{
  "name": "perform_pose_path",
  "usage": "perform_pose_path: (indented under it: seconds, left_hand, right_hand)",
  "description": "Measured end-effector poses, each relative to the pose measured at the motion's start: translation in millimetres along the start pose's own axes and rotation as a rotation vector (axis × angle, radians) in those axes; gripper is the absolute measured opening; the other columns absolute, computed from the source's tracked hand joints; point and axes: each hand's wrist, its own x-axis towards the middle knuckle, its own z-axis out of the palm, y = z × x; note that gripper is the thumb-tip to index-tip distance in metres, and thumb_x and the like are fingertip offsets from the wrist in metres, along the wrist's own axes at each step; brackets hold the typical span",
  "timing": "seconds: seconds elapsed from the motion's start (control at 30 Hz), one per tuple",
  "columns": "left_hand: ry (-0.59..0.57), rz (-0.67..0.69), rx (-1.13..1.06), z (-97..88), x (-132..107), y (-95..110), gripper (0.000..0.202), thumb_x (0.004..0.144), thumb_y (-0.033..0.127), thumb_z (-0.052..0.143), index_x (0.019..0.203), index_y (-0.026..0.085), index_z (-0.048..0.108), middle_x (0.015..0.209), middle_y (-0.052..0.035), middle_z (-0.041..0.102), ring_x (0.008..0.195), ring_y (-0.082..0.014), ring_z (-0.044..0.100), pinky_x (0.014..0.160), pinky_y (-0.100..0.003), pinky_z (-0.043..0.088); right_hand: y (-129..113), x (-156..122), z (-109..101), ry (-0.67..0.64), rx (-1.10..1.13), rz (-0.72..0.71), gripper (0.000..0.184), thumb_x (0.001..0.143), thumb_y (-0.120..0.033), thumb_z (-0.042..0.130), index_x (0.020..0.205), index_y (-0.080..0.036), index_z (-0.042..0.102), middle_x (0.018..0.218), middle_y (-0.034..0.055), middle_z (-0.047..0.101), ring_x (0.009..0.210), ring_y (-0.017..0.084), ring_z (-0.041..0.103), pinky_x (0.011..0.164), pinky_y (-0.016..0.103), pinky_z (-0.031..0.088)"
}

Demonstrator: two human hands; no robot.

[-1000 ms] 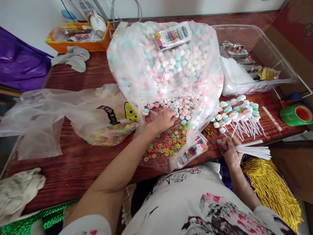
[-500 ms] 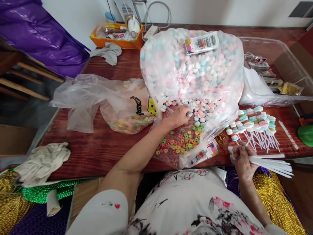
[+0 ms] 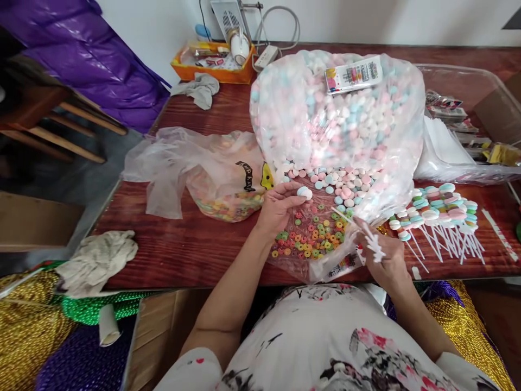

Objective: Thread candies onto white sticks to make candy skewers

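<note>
My left hand point(image 3: 277, 210) pinches a couple of round, marshmallow-like candies point(image 3: 304, 193), white and pale blue, above the clear sheet. My right hand point(image 3: 386, 259) grips a bundle of white sticks point(image 3: 375, 251); one thin stick point(image 3: 341, 214) points out toward my left hand. Between and below the hands, small coloured ring candies point(image 3: 313, 239) lie scattered. Just beyond, pink, white and blue candies point(image 3: 348, 184) spill from a large clear bag point(image 3: 337, 119). Right of my right hand, finished-looking candy skewers point(image 3: 443, 209) lie piled with their white sticks toward me.
A tied bag of ring candies point(image 3: 226, 187) lies at left. Behind stand an orange box point(image 3: 211, 70) and a power strip point(image 3: 266, 57). A clear plastic bin point(image 3: 468, 169) with packets is at right. A crumpled cloth point(image 3: 97, 260) lies on the table's left front corner.
My left hand has drawn back from the candy pile with candies in its fingers. My right hand has moved left and in over the table, with one stick now pointing forward. The view has shifted slightly.
</note>
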Motion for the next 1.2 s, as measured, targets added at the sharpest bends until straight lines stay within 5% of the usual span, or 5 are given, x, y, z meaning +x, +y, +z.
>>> perform_pose_path:
  seconds: [0.1, 0.37, 0.97, 1.2]
  left_hand:
    - [0.023, -0.021, -0.114, 2.0, -20, -4, 0.034, 0.06, 0.019, 0.09, 0.092, 0.019, 0.078, 0.083, -0.0023, 0.081, 0.071, -0.0186, 0.077, 0.066, -0.03, 0.066]
    - [0.104, -0.013, -0.195, 11.1, -48, -13, 0.038, 0.059, 0.018, 0.092, 0.096, 0.02, 0.083, 0.09, -0.0034, 0.083, 0.068, -0.0139, 0.074, 0.064, -0.024, 0.064]
    - [0.162, 0.047, -0.186, 16.6, -54, -29, 0.041, 0.052, 0.025, 0.1, 0.089, 0.025, 0.083, 0.096, -0.0024, 0.084, 0.082, -0.0185, 0.078, 0.071, -0.027, 0.063]
    - [0.24, 0.227, -0.055, 18.0, -56, -42, 0.036, 0.06, 0.037, 0.098, 0.09, 0.026, 0.083, 0.094, -0.0017, 0.084, 0.086, -0.023, 0.08, 0.088, -0.043, 0.067]
  right_hand:
    - [-15, 14, 7, -0.106, -0.096, -0.111, 0.053, 0.091, -0.014, 0.05, 0.14, -0.023, 0.068, 0.125, 0.0066, 0.078, 0.102, 0.025, 0.079, 0.087, 0.035, 0.065]
    - [-19, 14, 15, -0.157, -0.156, -0.103, 0.058, 0.087, -0.007, 0.047, 0.139, -0.019, 0.069, 0.125, 0.0079, 0.077, 0.103, 0.025, 0.08, 0.088, 0.032, 0.065]
    - [-20, -2, 15, -0.124, -0.12, -0.172, 0.055, 0.092, -0.008, 0.047, 0.141, -0.02, 0.066, 0.13, 0.0069, 0.075, 0.108, 0.023, 0.078, 0.094, 0.035, 0.065]
    - [-22, -13, 27, -0.158, 0.069, -0.186, 0.06, 0.094, -0.008, 0.048, 0.151, -0.024, 0.057, 0.119, 0.0056, 0.08, 0.097, 0.021, 0.08, 0.087, 0.032, 0.065]
